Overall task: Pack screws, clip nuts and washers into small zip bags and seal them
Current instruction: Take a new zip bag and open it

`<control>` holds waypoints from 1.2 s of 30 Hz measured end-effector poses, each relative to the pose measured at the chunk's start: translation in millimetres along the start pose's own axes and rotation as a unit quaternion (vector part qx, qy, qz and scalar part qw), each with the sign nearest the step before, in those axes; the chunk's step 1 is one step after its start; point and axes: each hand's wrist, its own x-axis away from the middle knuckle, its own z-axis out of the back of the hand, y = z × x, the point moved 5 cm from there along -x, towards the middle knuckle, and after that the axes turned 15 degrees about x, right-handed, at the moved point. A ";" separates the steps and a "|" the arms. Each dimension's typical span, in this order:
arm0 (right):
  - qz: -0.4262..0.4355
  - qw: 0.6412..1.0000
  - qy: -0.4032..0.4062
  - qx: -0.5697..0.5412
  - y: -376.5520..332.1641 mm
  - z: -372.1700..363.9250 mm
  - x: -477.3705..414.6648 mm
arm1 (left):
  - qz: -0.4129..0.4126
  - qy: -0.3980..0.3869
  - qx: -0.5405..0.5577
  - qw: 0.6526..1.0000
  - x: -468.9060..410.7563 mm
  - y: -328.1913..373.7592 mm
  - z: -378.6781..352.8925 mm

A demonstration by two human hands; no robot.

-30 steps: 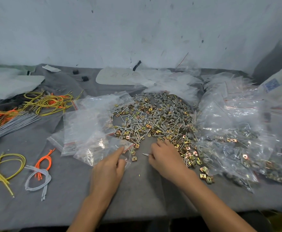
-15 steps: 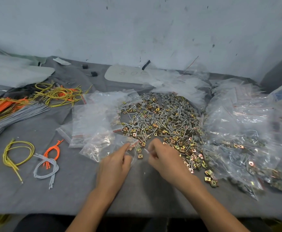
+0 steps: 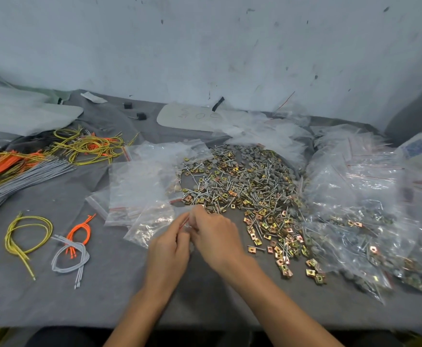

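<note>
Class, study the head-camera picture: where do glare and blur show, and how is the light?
Head view: soft, even light, faint shadows; glare whitens the packed bags on the right; the left hand, pinching a small zip bag, and the right hand smear slightly at the fingertips; the hardware pile is sharp.

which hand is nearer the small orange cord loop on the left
Left. The left hand sits right of the orange cord loop, pinching a zip bag; the right hand is farther right, beyond the left hand, by the screw pile.
</note>
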 end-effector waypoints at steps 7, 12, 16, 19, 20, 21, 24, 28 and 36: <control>-0.003 1.000 -0.014 0.007 -3.6 3.4 5.3 | 0.012 0.013 0.005 1.000 1.1 -6.2 0.3; 0.000 0.997 0.015 -0.072 7.8 9.8 21.1 | 0.027 0.011 -0.020 0.999 1.3 -9.1 -0.7; -0.046 0.998 0.033 -0.032 54.4 18.2 36.5 | 0.038 0.014 -0.026 0.999 2.1 -9.9 -2.0; -0.122 0.991 0.006 0.053 106.2 26.1 40.5 | 0.043 0.011 -0.031 0.999 2.5 -11.6 -4.3; -0.148 0.986 -0.008 0.075 120.1 27.7 41.1 | 0.043 0.008 -0.033 0.999 2.7 -11.7 -4.7; -0.169 0.981 -0.024 0.091 130.2 27.8 41.5 | 0.042 0.005 -0.033 0.999 2.6 -11.4 -4.8; -0.187 0.974 -0.054 0.120 141.0 22.8 42.9 | 0.040 -0.003 -0.028 0.999 2.8 -9.4 -4.7; -0.188 0.968 -0.059 0.157 137.3 18.9 43.5 | 0.041 -0.004 -0.012 0.999 2.6 -6.5 -3.7; -0.160 0.950 -0.117 0.240 134.1 19.8 30.1 | 0.029 -0.003 -0.006 1.000 3.1 -7.2 -3.6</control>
